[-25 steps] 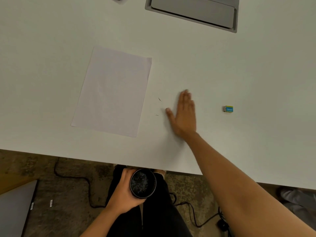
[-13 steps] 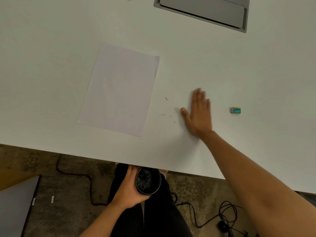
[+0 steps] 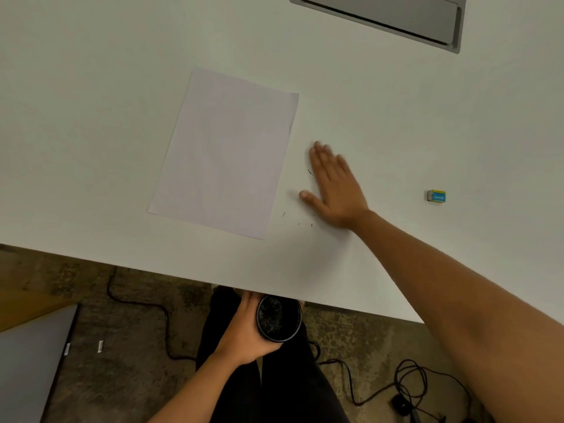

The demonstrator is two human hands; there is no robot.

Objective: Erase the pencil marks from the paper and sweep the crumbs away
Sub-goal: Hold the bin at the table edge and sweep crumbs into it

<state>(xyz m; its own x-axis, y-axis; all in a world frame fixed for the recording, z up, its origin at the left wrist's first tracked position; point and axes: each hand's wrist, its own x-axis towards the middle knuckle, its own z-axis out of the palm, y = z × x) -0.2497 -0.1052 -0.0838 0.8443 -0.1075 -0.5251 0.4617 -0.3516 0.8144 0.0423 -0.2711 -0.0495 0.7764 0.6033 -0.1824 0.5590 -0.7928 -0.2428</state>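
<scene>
A blank sheet of paper [image 3: 227, 152] lies on the white table [image 3: 91, 117]; I see no pencil marks on it. Dark eraser crumbs [image 3: 297, 221] are scattered on the table just right of the sheet's lower right corner. My right hand [image 3: 334, 184] lies flat and open on the table beside those crumbs, fingers pointing away and leftward. Below the table's front edge, my left hand [image 3: 247, 334] holds a small black cup [image 3: 278, 318] with crumbs inside it. A small eraser in a blue and yellow sleeve [image 3: 436, 196] rests on the table to the right.
A grey cable hatch [image 3: 381, 16] is set into the table at the back. Under the table are my dark trousers, black cables [image 3: 409, 380] on the speckled floor and a grey panel [image 3: 27, 361] at the lower left.
My right hand has swept left toward the paper, and the crumbs now lie lower, nearer the table's front edge. The left hand keeps the cup under the edge.
</scene>
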